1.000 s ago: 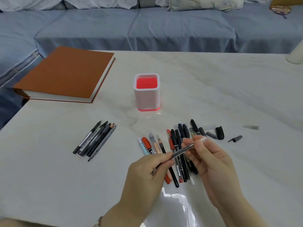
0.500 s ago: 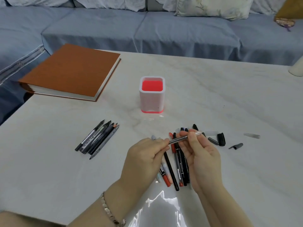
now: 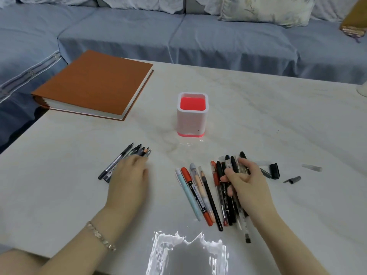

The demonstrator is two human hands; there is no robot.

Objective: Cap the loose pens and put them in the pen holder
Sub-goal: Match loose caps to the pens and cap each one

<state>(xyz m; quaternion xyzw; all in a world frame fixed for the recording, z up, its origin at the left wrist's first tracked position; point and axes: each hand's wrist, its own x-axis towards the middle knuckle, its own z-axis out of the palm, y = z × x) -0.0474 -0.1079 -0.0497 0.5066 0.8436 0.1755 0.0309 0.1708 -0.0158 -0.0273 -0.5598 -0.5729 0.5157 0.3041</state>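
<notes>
The white pen holder (image 3: 192, 118) with a red inside stands upright at mid-table. A small pile of uncapped dark pens (image 3: 127, 155) lies to its front left. My left hand (image 3: 129, 181) rests palm down on the near end of that pile, fingers relaxed. A bigger row of mixed pens (image 3: 200, 193), red, black, blue and clear, lies front right. My right hand (image 3: 247, 185) lies over the right side of that row, fingers spread and touching the pens. Loose caps lie further right: a black cap (image 3: 275, 171), a grey cap (image 3: 293, 179) and a clear cap (image 3: 311, 167).
A thick brown book (image 3: 95, 84) lies at the table's back left corner. A blue sofa (image 3: 218, 40) runs behind the marble table (image 3: 278, 120). A white object (image 3: 362, 89) shows at the right edge. Glare (image 3: 184, 253) marks the near table edge.
Both hands held one pen with a clear cap between them. They have parted: the left hand went left onto the small pile, the right hand dropped onto the big row.
</notes>
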